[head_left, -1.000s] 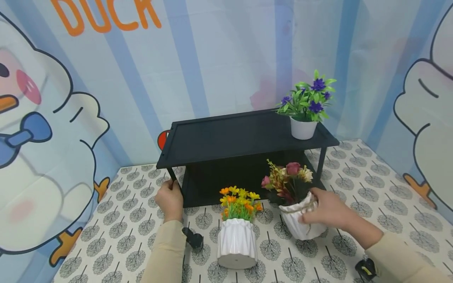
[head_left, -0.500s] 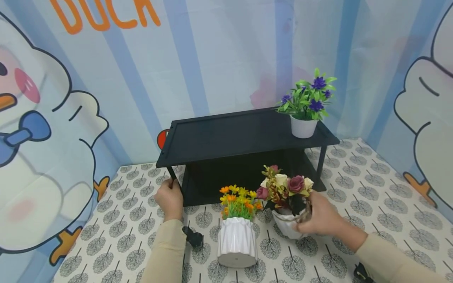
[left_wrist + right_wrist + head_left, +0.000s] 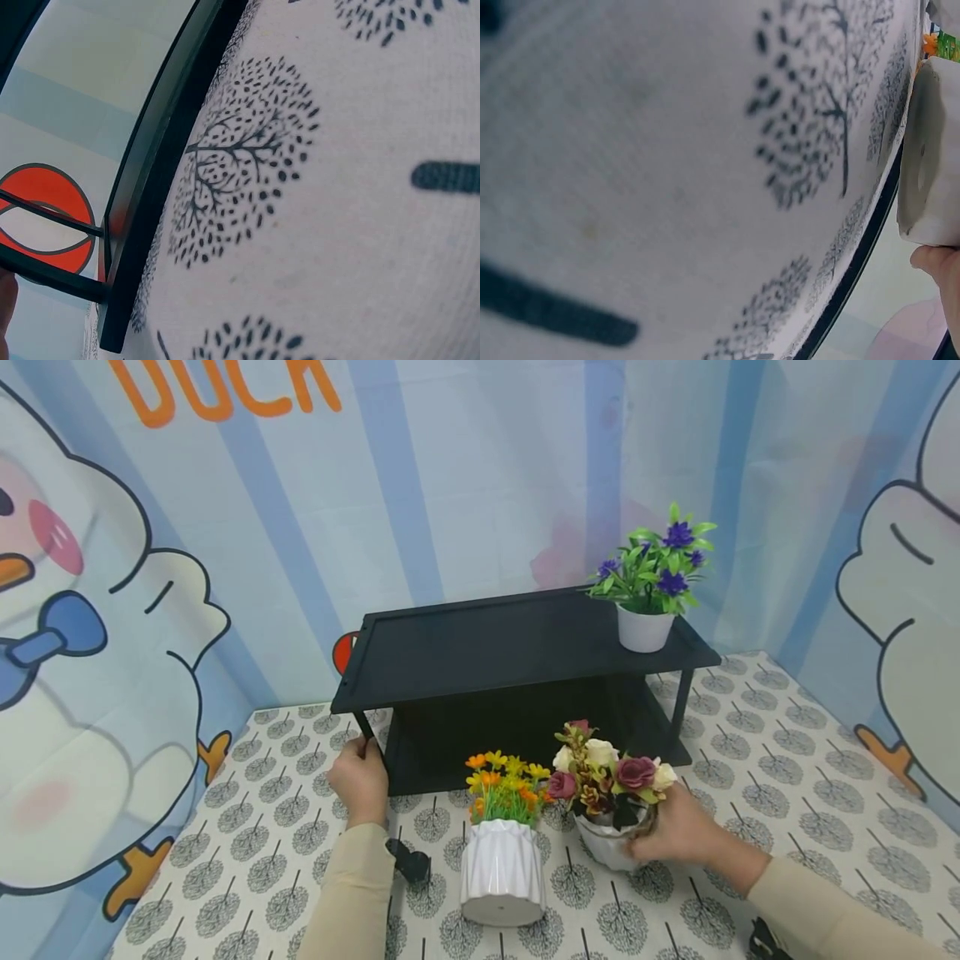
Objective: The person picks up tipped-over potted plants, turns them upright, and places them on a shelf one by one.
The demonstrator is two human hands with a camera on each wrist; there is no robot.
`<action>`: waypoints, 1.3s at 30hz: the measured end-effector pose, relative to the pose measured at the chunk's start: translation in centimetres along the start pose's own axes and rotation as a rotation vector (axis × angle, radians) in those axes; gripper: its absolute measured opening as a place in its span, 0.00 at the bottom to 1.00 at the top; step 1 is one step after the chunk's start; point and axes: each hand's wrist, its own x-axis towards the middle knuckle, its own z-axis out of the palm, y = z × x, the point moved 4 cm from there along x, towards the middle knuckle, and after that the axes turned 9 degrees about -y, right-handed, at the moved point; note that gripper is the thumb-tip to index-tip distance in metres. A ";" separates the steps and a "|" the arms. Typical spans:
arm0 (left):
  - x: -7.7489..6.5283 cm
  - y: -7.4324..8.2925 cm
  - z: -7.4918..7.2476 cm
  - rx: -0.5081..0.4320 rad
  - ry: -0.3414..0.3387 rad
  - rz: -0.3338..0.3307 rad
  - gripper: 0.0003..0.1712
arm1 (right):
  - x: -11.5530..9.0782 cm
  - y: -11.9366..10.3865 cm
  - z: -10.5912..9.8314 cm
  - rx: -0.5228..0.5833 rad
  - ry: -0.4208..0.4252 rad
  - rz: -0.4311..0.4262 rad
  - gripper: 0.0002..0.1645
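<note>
A low black two-tier shelf (image 3: 495,652) stands on the patterned cloth, and my left hand (image 3: 362,785) grips its front left post (image 3: 363,725). In the left wrist view the shelf's post and lower board (image 3: 157,172) show at the left, with only a sliver of finger at the edge. My right hand (image 3: 678,831) holds a white flowerpot (image 3: 607,847) of artificial roses (image 3: 611,768) by its right side, in front of the shelf. The right wrist view shows that pot's underside (image 3: 922,165) with a finger against it. Left of it, a white ribbed flowerpot (image 3: 502,872) carries yellow and orange flowers.
On the shelf top at the right stands a small white pot (image 3: 645,631) with purple flowers. The tree-print tablecloth (image 3: 262,827) runs around the shelf. Behind hangs a blue striped curtain (image 3: 487,485) with cartoon ducks.
The rose pot in my right hand has moved slightly left and turned more upright, its blooms now facing me. My left hand stays on the post.
</note>
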 end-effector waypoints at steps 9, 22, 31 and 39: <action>0.0 0.0 0.0 -0.004 0.012 0.016 0.12 | 0.0 0.2 0.3 -0.006 -0.025 0.027 0.49; 0.0 -0.1 0.1 0.000 0.013 -0.006 0.12 | -0.8 0.5 -0.7 0.061 -0.115 -0.100 0.49; 0.0 0.0 0.1 -0.008 0.006 -0.011 0.12 | -1.1 1.0 -0.9 0.120 -0.145 -0.115 0.48; 0.0 -0.1 0.1 -0.009 0.008 -0.008 0.12 | -1.2 1.0 -0.9 0.136 -0.157 -0.095 0.53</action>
